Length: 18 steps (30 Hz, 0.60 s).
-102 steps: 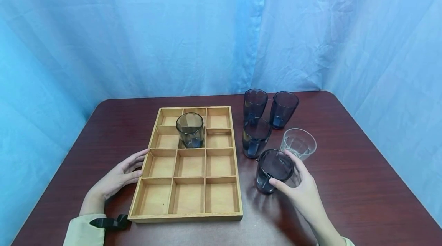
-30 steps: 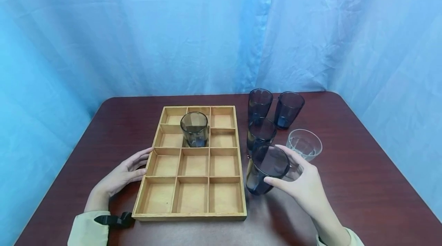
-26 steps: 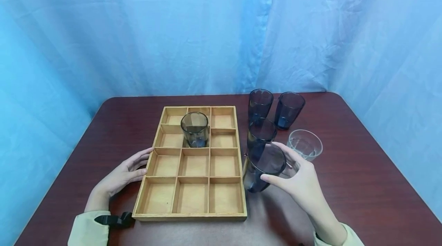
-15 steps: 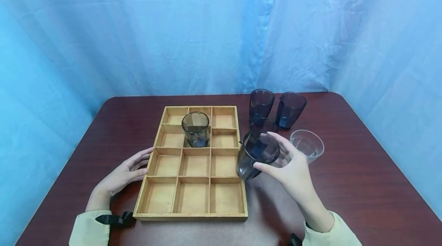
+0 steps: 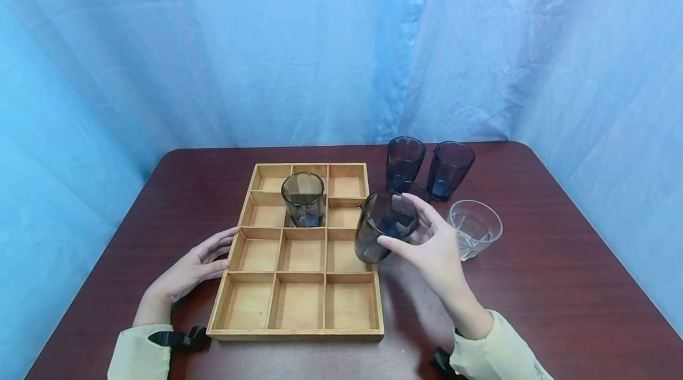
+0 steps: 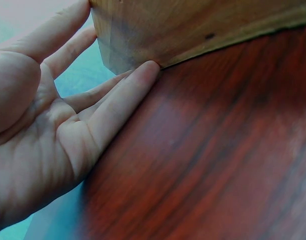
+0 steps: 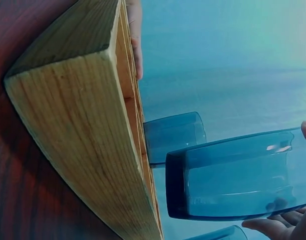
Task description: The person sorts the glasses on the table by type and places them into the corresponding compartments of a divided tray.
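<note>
Dark glass [image 5: 381, 223] has moved L since earlier frame, from beside tray [image 5: 296, 332] to above its R side. L hand [image 5: 187, 273]: fingers extended, touching tray's L side, gripping nothing. R hand [image 5: 434, 252]: thumb & fingers curved round glass. Long axis approx. vert., mouth up. Rec.: keep base clear of tray walls; if lowering, stay vert. Beyond: smoky glass [image 5: 303, 205] in tray's mid col.

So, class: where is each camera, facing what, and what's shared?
On head: faces forward and down at divided wooden tray; left hand and right hand show.
On left wrist: faces the tray's outer wall; left hand shows.
On right wrist: faces tray and held glass tumbler; both hands partly show.
Head and right wrist share that tumbler.
</note>
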Each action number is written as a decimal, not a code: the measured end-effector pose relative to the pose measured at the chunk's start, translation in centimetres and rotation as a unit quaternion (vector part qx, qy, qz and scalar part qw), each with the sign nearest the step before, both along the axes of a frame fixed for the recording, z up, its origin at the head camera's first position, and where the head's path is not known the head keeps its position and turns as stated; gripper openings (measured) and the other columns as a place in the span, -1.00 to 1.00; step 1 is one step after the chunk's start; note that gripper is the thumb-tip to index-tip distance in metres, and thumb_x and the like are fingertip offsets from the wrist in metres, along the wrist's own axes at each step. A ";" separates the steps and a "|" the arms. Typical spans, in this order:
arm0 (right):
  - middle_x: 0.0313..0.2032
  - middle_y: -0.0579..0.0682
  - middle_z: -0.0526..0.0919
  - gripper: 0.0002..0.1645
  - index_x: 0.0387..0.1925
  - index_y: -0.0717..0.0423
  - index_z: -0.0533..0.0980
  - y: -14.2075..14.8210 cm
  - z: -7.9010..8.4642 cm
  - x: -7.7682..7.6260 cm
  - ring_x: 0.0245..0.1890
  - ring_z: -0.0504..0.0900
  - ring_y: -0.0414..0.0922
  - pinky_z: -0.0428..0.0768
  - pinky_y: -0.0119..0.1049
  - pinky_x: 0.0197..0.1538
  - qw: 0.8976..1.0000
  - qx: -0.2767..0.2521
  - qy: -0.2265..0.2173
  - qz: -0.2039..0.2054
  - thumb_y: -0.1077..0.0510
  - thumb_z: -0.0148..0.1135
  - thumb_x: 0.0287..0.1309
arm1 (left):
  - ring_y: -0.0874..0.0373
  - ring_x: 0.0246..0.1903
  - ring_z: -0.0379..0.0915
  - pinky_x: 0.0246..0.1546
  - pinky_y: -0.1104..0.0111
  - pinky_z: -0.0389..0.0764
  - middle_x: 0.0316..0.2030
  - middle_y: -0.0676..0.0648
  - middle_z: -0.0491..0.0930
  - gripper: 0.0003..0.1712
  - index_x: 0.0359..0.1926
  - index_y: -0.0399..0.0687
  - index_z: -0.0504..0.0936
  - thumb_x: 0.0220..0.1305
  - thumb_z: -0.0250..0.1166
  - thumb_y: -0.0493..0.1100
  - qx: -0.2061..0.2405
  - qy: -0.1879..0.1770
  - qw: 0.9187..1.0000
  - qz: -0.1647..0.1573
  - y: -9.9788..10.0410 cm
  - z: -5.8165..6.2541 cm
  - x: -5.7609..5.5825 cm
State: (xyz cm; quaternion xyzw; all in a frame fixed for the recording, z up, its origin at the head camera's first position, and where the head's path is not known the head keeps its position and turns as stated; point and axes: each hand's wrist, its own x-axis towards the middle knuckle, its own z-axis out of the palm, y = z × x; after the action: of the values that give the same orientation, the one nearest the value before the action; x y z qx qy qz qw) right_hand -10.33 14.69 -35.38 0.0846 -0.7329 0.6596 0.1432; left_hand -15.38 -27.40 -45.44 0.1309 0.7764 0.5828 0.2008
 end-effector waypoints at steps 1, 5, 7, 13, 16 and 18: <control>0.10 -0.01 0.60 -0.11 0.24 0.21 0.40 -0.1 0.0 -0.1 0.06 0.61 -0.23 0.60 -0.46 0.00 1.000 -0.001 -0.004 -0.002 0.48 0.50 -0.24 | 0.57 0.07 0.34 -0.01 0.37 0.59 0.42 -0.37 0.06 -0.20 0.52 -0.02 -0.01 0.39 0.17 -0.16 -0.002 0.001 1.000 0.001 0.0 0.0 0.0; 0.11 -0.05 0.61 -0.10 0.25 0.14 0.42 -0.6 0.0 -0.7 0.07 0.60 -0.29 0.60 -0.48 -0.02 1.000 0.011 -0.020 -0.019 0.42 0.53 -0.23 | 0.29 0.21 0.33 0.00 0.35 0.59 0.44 -0.33 0.06 -0.19 0.52 0.02 0.01 0.38 0.19 -0.13 -0.012 0.001 1.000 0.007 0.0 0.0 -0.1; 0.13 0.00 0.61 -0.11 0.25 0.12 0.42 -0.8 0.0 -1.0 0.06 0.59 -0.33 0.60 -0.50 -0.03 0.999 0.018 -0.027 -0.025 0.39 0.54 -0.22 | 0.08 0.28 0.28 0.01 0.34 0.60 0.44 -0.32 0.06 -0.19 0.52 0.03 0.01 0.38 0.19 -0.13 -0.015 0.002 1.000 0.009 0.0 0.0 -0.1; 0.15 -0.06 0.61 -0.11 0.26 0.01 0.43 -1.4 -0.2 -1.9 0.11 0.54 -0.36 0.57 -0.56 -0.03 0.997 0.054 -0.045 -0.046 0.24 0.58 -0.20 | 0.23 0.23 0.31 0.00 0.36 0.59 0.44 -0.34 0.06 -0.19 0.52 0.02 0.02 0.37 0.20 -0.13 -0.014 0.000 1.000 0.008 0.0 -0.1 -0.1; 0.14 -0.11 0.61 -0.10 0.26 -0.04 0.42 -1.6 -0.2 -2.4 0.15 0.54 -0.30 0.55 -0.59 -0.04 0.994 0.075 -0.046 -0.059 0.17 0.59 -0.19 | 0.34 0.19 0.31 0.00 0.36 0.59 0.44 -0.34 0.06 -0.19 0.52 0.00 0.01 0.37 0.20 -0.13 -0.011 -0.001 1.000 0.007 0.0 -0.1 -0.1; 0.14 -0.11 0.61 -0.10 0.26 -0.07 0.42 -1.8 -0.1 -2.8 0.18 0.54 -0.26 0.54 -0.60 -0.04 0.993 0.085 -0.047 -0.070 0.12 0.60 -0.20 | 0.28 0.21 0.32 0.00 0.35 0.60 0.44 -0.34 0.06 -0.19 0.52 0.01 0.01 0.37 0.19 -0.14 -0.010 0.002 1.000 0.006 0.0 -0.1 0.0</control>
State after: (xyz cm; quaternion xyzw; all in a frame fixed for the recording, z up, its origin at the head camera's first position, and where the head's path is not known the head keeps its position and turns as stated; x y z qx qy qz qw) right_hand -13.17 12.90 -35.49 0.0142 -0.7966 0.5863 0.1465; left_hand -15.43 -27.44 -45.56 0.1255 0.7836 0.5758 0.1968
